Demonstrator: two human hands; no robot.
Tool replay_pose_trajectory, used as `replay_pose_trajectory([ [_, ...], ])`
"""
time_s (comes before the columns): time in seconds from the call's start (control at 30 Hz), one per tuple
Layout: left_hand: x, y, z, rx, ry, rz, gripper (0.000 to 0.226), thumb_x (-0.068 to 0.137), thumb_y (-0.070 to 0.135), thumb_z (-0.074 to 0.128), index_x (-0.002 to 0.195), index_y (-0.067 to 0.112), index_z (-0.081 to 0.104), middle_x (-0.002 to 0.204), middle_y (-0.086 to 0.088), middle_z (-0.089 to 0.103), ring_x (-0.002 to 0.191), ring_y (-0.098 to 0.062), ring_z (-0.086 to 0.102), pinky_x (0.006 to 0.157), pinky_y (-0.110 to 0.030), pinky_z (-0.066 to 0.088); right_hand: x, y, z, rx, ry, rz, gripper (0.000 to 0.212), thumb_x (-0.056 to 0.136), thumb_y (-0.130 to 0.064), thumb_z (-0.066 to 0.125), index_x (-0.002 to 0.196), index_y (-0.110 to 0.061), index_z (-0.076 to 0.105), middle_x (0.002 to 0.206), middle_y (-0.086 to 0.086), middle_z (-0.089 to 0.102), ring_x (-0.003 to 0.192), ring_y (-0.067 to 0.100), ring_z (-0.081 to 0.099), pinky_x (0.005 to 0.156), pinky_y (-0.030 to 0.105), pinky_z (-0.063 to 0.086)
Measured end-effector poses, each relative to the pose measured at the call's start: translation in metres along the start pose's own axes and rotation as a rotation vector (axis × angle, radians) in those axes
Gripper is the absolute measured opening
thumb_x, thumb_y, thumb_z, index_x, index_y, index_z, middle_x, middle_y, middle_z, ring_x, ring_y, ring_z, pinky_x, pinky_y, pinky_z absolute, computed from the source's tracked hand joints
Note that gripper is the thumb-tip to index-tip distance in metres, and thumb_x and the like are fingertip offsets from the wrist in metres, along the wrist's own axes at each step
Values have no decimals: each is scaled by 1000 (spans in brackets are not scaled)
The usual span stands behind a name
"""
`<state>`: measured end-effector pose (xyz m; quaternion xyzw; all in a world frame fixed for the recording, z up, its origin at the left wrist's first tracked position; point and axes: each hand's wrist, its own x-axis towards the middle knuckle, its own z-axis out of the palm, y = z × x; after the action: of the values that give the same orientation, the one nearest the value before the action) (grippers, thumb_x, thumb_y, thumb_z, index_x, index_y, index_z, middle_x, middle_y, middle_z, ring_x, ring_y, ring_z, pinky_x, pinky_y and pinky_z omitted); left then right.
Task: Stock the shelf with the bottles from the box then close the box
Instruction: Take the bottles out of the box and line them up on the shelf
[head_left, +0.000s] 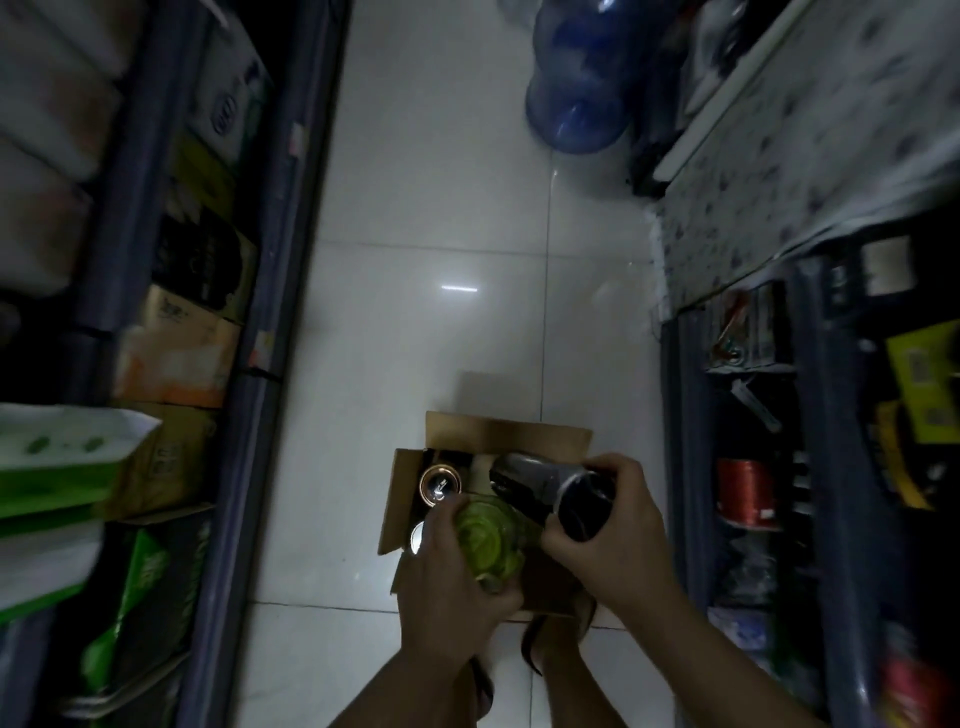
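Observation:
An open cardboard box (506, 434) stands on the white tiled floor at the bottom centre, its flaps spread. My left hand (449, 577) is closed around a green bottle (491, 538) just above the box. My right hand (610, 543) grips a dark grey bottle (550, 488) with a black end, held tilted over the box's right side. Inside the box a bottle with a copper-rimmed top (440, 484) stands upright at the left, and another pale top (417, 538) shows beside my left hand. The rest of the box's inside is hidden by my hands.
A shelf unit (182, 322) packed with cartons and green packs lines the left side. Another shelf (810, 467) with red spools and small goods runs along the right. A blue water jug (576, 88) lies on the floor far ahead. My feet (556, 639) are just behind the box.

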<state>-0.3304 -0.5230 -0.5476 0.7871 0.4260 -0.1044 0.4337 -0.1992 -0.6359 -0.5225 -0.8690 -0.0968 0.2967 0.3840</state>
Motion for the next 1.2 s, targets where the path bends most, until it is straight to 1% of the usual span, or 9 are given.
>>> replay_pose_trajectory([
  [0.13, -36, 69, -70, 15, 62, 237, 93, 47, 54, 72, 132, 36, 39, 120, 20, 54, 99, -6, 60, 70, -11, 43, -42, -76, -82, -63, 159, -110, 57, 61, -32, 77, 109, -31, 45, 100, -11, 53, 91, 8, 56, 70, 27, 50],
  [0.27, -76, 134, -131, -57, 143, 467, 90, 51, 47, 72, 134, 36, 41, 130, 18, 49, 119, -6, 52, 94, -30, 49, -93, -151, -158, -141, 396, -226, 54, 60, -50, 62, 109, -28, 51, 102, -11, 47, 87, 4, 47, 71, 28, 43],
  [0.43, -124, 212, -198, -196, 177, 634, 92, 55, 48, 73, 138, 42, 34, 139, 12, 44, 128, 5, 39, 102, -22, 41, -163, -223, -228, -114, 602, -370, 48, 63, -51, 56, 107, -33, 54, 99, -17, 52, 87, -4, 46, 74, 9, 42],
  [0.5, -141, 243, -222, -337, 152, 652, 94, 51, 43, 77, 134, 47, 32, 139, 12, 47, 128, 2, 43, 104, -18, 39, -188, -242, -250, -75, 651, -393, 48, 61, -50, 60, 107, -43, 51, 103, -25, 55, 91, 1, 55, 82, 19, 47],
  [0.57, -155, 273, -245, -462, 122, 702, 95, 49, 40, 79, 133, 45, 35, 137, 11, 50, 125, 2, 48, 102, -14, 39, -210, -260, -273, -40, 689, -422, 50, 59, -51, 62, 107, -45, 52, 105, -31, 56, 95, -1, 59, 83, 12, 45],
  [0.67, -174, 314, -273, -532, 55, 847, 94, 49, 36, 81, 133, 35, 39, 132, 13, 54, 120, 4, 53, 96, -8, 39, -242, -284, -306, 30, 760, -496, 52, 58, -49, 63, 109, -47, 51, 105, -38, 57, 97, -15, 57, 82, 0, 39],
  [0.87, -197, 396, -310, -558, -44, 1059, 85, 51, 40, 82, 129, 32, 48, 122, 29, 56, 114, 5, 55, 89, -9, 43, -283, -327, -362, 298, 946, -635, 57, 53, -39, 63, 110, -37, 53, 99, -28, 65, 89, -7, 62, 80, 6, 46],
  [1.03, -216, 479, -328, -686, -141, 1166, 72, 58, 39, 75, 125, 39, 50, 117, 20, 63, 107, -6, 63, 81, -19, 52, -301, -349, -414, 392, 1075, -762, 63, 60, -13, 69, 121, -14, 50, 92, -26, 68, 83, -7, 63, 77, 7, 47],
  [1.2, -239, 561, -340, -760, -199, 1303, 74, 61, 40, 75, 130, 29, 52, 115, 11, 66, 98, -3, 66, 72, -13, 52, -316, -372, -470, 430, 1250, -897, 54, 61, -33, 64, 113, -22, 54, 93, -24, 68, 84, -6, 62, 77, 8, 46],
])
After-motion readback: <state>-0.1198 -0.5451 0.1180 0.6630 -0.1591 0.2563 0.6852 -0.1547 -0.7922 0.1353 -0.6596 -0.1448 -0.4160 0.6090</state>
